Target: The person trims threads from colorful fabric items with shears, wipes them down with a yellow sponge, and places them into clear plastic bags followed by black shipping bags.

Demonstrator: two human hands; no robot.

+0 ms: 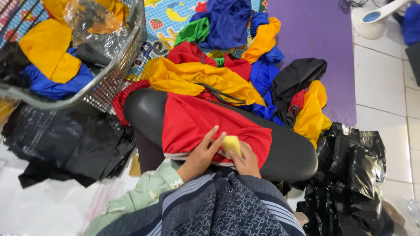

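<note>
Our left hand (pixel 202 153) presses flat, fingers spread, on the red cloth garment (pixel 210 124); our right hand (pixel 246 162) pinches a small yellow rectangular label (pixel 232 144), tilted near-left to far-right.

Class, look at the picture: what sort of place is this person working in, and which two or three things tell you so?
Probably a home workspace on the floor for sorting or packing garments. The clues: a heap of coloured garments on a play mat, a wire basket of more cloth, and stacks of black plastic bags on white floor tiles.
</note>
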